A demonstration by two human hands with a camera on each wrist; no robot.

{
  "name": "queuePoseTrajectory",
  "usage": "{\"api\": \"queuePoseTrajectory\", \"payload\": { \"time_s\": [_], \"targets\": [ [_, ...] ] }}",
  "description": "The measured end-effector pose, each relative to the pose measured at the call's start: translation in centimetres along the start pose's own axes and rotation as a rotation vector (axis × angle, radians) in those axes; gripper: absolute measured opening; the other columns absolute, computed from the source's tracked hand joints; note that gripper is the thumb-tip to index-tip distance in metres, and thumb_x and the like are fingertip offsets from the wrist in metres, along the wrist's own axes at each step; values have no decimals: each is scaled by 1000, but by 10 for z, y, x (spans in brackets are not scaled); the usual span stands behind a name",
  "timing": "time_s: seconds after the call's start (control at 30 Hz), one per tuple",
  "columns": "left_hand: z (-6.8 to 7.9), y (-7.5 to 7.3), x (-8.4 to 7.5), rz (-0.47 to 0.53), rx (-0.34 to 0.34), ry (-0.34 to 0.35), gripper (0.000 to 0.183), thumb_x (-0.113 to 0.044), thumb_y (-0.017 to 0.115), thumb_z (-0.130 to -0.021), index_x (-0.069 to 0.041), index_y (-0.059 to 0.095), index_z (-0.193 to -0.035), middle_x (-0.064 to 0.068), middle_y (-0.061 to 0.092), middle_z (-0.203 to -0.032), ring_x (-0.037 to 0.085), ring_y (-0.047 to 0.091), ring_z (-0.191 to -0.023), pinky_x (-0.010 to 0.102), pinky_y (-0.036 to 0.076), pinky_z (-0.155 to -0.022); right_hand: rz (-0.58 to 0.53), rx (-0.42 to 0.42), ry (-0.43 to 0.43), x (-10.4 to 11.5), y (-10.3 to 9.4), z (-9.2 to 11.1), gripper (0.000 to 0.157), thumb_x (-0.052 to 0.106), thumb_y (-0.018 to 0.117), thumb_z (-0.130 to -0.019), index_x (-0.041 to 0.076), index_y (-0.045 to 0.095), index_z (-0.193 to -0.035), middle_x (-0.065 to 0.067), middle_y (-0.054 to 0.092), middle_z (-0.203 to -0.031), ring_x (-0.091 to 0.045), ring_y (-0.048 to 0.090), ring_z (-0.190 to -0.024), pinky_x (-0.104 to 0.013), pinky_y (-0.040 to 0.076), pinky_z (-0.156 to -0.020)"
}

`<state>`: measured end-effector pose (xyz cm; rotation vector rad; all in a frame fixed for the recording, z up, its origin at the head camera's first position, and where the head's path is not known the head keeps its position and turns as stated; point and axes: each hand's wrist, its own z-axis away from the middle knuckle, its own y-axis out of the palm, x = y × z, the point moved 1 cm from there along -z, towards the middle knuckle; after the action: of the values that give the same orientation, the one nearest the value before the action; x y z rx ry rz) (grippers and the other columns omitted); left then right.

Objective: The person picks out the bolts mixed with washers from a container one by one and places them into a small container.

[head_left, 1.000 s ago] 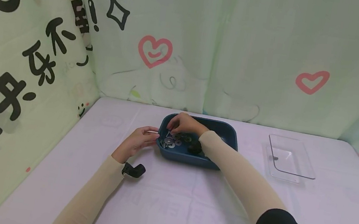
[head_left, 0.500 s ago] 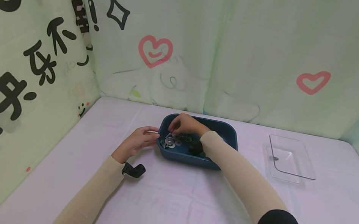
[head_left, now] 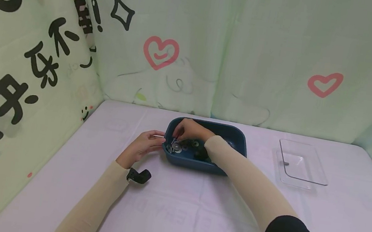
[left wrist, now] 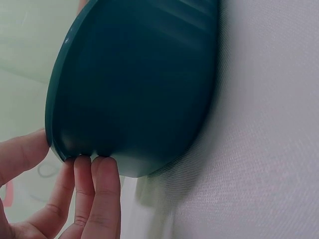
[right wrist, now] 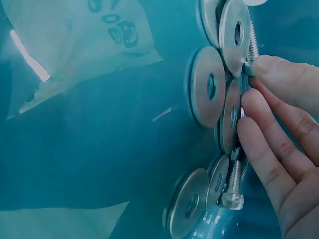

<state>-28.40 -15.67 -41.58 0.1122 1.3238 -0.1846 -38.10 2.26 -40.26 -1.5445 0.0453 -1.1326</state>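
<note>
A dark blue plastic bin point(head_left: 197, 166) holds several metal washers point(right wrist: 207, 87) and socket-head bolts point(right wrist: 232, 191) near its left end. My right hand point(head_left: 191, 129) reaches into that end. In the right wrist view, its thumb and index finger pinch a threaded bolt point(right wrist: 252, 42) beside the washers; the other fingertips lie close against the pile. My left hand point(head_left: 144, 145) is outside the bin at its left end, fingers extended. The left wrist view has the thumb at the rim and the other fingertips point(left wrist: 104, 167) touching the outer wall.
A clear plastic box point(head_left: 302, 164) stands on the right of the white-covered table point(head_left: 165, 212), with a small dark metal piece in it. A pale printed curtain point(head_left: 253, 42) closes off the back and sides. A black wrist camera point(head_left: 140, 176) sits on the left wrist.
My right hand has shifted very slightly among the metal parts, and a washer beneath it has moved a little to the right. The left hand keeps its place at the bin.
</note>
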Motion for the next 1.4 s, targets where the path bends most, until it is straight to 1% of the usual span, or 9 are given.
{"api": "queuePoseTrajectory", "payload": {
  "time_s": [0.17,0.43,0.67,0.83,0.97,1.13,1.4],
  "targets": [
    [-1,-1,0,6,0,0,41,-6,54,-94,4,44,-133,26,52,-130,6,62,-90,41,44,-104,24,7,-9,1,2,-3,15,-1,70,-79,2,73,-94,-11,73,-92,-16,68,-83,-25,57,-75],
    [-3,-1,0,1,-7,-1,41,-6,54,-94,4,45,-132,24,55,-126,6,61,-89,41,44,-104,47,16,39,6,0,-3,13,1,71,-80,4,74,-93,-9,72,-91,-15,65,-79,-24,57,-74],
    [-3,0,-1,-3,-7,-3,40,-6,54,-94,4,45,-132,25,53,-129,7,61,-90,41,44,-104,69,10,45,5,-1,-4,10,2,72,-79,5,73,-88,-8,72,-89,-14,64,-77,-23,57,-74],
    [-2,0,-1,-1,-9,-4,40,-6,54,-94,4,45,-132,25,55,-128,6,62,-88,41,44,-104,86,16,58,5,0,-4,7,3,73,-78,6,73,-84,-7,71,-86,-13,62,-75,-23,56,-74],
    [-2,-1,-1,0,0,2,41,-6,54,-94,6,44,-132,25,54,-128,5,62,-87,42,44,-104,74,24,66,5,1,-4,7,3,74,-78,6,73,-84,-7,71,-86,-14,62,-75,-23,57,-75],
    [-3,-2,1,1,3,0,42,-6,55,-94,5,44,-132,26,53,-129,5,62,-86,42,44,-103,63,30,56,4,2,-4,8,3,74,-77,6,73,-84,-7,72,-87,-14,64,-77,-24,57,-76],
    [-4,-1,1,-10,-2,-4,41,-6,54,-94,4,44,-132,27,53,-130,5,61,-87,40,44,-104,92,48,19,6,2,-3,9,2,74,-77,5,74,-86,-8,73,-87,-12,64,-77,-23,57,-75]
  ]
}}
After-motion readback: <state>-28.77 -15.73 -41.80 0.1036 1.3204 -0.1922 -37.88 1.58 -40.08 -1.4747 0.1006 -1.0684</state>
